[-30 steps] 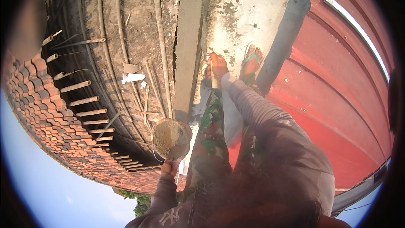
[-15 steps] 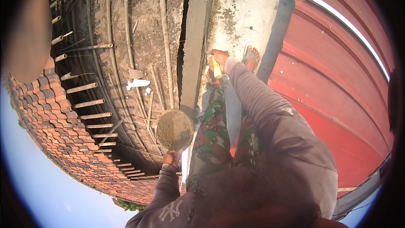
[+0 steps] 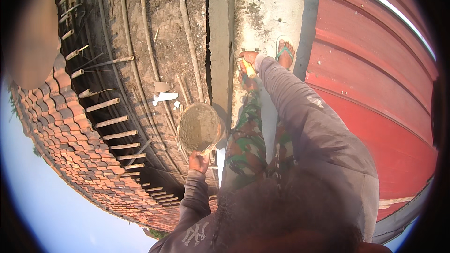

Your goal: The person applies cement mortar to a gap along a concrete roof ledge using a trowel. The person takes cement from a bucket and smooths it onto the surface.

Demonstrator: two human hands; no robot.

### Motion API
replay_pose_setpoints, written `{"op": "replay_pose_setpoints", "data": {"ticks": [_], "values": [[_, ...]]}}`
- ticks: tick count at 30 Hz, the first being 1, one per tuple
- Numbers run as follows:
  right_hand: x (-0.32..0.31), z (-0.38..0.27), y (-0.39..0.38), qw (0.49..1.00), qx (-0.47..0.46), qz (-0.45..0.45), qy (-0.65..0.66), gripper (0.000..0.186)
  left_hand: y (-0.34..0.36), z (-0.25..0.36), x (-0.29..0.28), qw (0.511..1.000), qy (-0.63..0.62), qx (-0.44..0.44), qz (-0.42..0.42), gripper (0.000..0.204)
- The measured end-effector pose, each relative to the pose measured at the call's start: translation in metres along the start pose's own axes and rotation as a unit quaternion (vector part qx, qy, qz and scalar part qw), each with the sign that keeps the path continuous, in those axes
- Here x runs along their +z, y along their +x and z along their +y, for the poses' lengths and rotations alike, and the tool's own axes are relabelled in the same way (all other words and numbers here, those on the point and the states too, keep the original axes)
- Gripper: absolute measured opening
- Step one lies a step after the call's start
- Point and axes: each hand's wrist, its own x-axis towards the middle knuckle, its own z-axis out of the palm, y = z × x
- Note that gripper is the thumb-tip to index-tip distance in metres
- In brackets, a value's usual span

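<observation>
My right hand (image 3: 249, 57) is closed round the yellow handle of a trowel (image 3: 250, 69), low beside a grey mortar-coated ledge (image 3: 220, 42). The trowel's blade hardly shows against the ledge. To the left, my left hand (image 3: 198, 162) grips the near rim of a round bucket (image 3: 200, 126). Grey-brown wet mortar lies in the bucket and coats its inside. The bucket is held just left of my camouflage-trousered leg (image 3: 246, 152), by the near part of the ledge.
My sandalled foot (image 3: 284, 55) rests on a pale, stained concrete strip (image 3: 267, 9). A ribbed red metal roof (image 3: 370, 79) slopes off at right. At left are bamboo poles (image 3: 188, 33), white scraps (image 3: 167, 96), jutting bamboo ends (image 3: 112, 122) and orange roof tiles (image 3: 70, 145).
My left hand and the bucket have moved a little forward, closer to the white scraps. The whole view has turned slightly. My right hand stays beside the ledge with the trowel.
</observation>
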Motion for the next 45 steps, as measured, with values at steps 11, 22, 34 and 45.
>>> {"op": "replay_pose_setpoints", "data": {"ticks": [11,22,34,45], "values": [[0.058,0.143,-0.316,0.864,-0.305,0.147,-0.373,0.043,-0.038,0.022,0.09,0.979,0.162,0.114,-0.049,0.014],[0.169,0.147,-0.537,0.469,-0.302,0.324,-0.764,0.037,-0.233,0.041,0.248,0.842,0.29,0.37,-0.265,0.051],[0.168,0.217,-0.517,0.498,-0.402,0.266,-0.721,0.048,-0.322,0.029,0.243,0.753,0.308,0.46,-0.356,0.065],[0.178,0.257,-0.542,0.572,-0.373,0.225,-0.695,0.047,-0.293,0.002,0.165,0.704,0.388,0.569,-0.172,0.011]]}}
